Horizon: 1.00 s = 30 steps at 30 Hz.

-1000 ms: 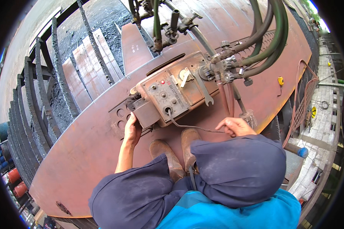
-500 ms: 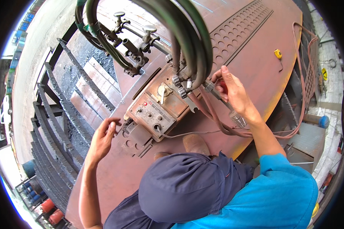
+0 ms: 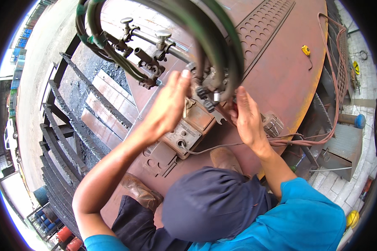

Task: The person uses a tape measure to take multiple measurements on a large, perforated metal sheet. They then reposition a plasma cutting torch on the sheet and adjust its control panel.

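Observation:
A portable gas cutting machine (image 3: 201, 116) with a worn orange casing and a knob panel rests on the rusty steel plate (image 3: 276, 85). My left hand (image 3: 169, 102) reaches over its top, beside the hose column; its fingers are mostly hidden. My right hand (image 3: 248, 119) is at the other side of the column, fingers curled in by the hoses; what they hold, if anything, is hidden. Between both hands sit black valve knobs (image 3: 205, 93). Thick dark hoses (image 3: 222, 39) arch above, and the torch (image 3: 148, 69) hangs from a metal bar (image 3: 144, 37) at the left.
An open-end wrench (image 3: 219, 118) sticks out beside the casing. Farther right lie a yellow tape measure (image 3: 305, 50) and reddish hoses (image 3: 331, 113) past the plate's edge. Dark slag-crusted slats (image 3: 94, 90) stand at the left. A strip of round cutouts (image 3: 264, 27) runs along the plate.
My left hand has moved up and right, from beside the machine to over its top. My right hand has shifted lower and closer to the hoses. The hoses have swayed.

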Each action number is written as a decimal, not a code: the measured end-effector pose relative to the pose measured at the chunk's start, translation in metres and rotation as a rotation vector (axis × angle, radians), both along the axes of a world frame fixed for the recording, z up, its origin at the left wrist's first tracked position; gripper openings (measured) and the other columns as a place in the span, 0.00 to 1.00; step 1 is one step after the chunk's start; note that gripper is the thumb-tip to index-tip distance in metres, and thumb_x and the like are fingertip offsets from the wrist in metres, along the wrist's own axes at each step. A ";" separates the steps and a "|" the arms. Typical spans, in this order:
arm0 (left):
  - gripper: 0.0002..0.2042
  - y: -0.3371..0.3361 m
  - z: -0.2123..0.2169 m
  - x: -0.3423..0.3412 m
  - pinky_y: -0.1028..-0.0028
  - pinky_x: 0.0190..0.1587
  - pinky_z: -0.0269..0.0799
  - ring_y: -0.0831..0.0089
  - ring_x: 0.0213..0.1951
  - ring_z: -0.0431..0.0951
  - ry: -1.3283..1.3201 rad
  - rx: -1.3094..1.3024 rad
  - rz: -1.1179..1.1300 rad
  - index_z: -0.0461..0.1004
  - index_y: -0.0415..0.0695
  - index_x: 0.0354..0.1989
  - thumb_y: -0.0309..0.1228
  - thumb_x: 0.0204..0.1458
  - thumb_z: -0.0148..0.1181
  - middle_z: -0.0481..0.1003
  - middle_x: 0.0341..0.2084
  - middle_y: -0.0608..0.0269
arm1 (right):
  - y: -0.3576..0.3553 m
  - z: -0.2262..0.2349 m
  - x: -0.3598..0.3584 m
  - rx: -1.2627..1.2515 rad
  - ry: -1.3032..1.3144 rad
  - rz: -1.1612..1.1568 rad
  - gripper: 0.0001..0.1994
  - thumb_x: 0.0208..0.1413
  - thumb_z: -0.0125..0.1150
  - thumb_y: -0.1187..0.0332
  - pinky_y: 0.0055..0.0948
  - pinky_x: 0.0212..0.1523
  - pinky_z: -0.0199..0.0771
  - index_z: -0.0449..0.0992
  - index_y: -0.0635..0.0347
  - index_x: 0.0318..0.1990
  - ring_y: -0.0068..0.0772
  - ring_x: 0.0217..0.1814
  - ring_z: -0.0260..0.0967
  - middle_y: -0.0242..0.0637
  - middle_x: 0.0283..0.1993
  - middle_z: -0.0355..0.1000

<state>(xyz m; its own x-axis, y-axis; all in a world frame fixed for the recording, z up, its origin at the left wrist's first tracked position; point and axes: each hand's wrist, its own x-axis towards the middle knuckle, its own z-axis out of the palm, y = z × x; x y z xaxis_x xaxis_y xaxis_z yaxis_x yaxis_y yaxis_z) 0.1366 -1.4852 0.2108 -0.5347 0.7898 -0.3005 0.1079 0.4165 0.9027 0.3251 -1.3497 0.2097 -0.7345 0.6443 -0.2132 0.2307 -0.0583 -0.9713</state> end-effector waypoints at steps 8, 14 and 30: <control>0.20 0.008 -0.009 0.038 0.46 0.37 0.70 0.38 0.35 0.76 0.196 0.213 -0.189 0.64 0.33 0.53 0.42 0.73 0.41 0.72 0.35 0.33 | -0.013 -0.042 -0.001 0.124 -0.029 -0.415 0.27 0.76 0.36 0.40 0.19 0.20 0.51 0.69 0.56 0.44 0.14 0.20 0.53 0.23 0.27 0.59; 0.20 0.000 -0.009 0.026 0.44 0.37 0.68 0.33 0.34 0.75 0.141 0.274 -0.196 0.59 0.32 0.44 0.42 0.73 0.40 0.73 0.24 0.35 | -0.019 -0.033 -0.007 0.142 -0.053 -0.354 0.26 0.76 0.36 0.41 0.18 0.19 0.51 0.67 0.55 0.40 0.14 0.21 0.53 0.23 0.27 0.58; 0.24 0.005 -0.016 0.021 0.40 0.43 0.71 0.27 0.39 0.77 0.062 0.361 -0.225 0.60 0.30 0.44 0.46 0.73 0.36 0.77 0.31 0.26 | -0.015 -0.036 -0.014 0.317 -0.043 -0.416 0.24 0.77 0.33 0.47 0.21 0.19 0.53 0.66 0.53 0.35 0.15 0.20 0.53 0.22 0.25 0.57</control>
<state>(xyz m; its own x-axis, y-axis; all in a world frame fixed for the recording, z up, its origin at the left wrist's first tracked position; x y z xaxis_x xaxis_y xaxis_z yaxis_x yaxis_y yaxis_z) 0.1579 -1.4805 0.1951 -0.3451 0.9375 0.0436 0.2183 0.0350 0.9753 0.3114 -1.3647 0.1738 -0.3978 0.9174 0.0152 0.2911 0.1419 -0.9461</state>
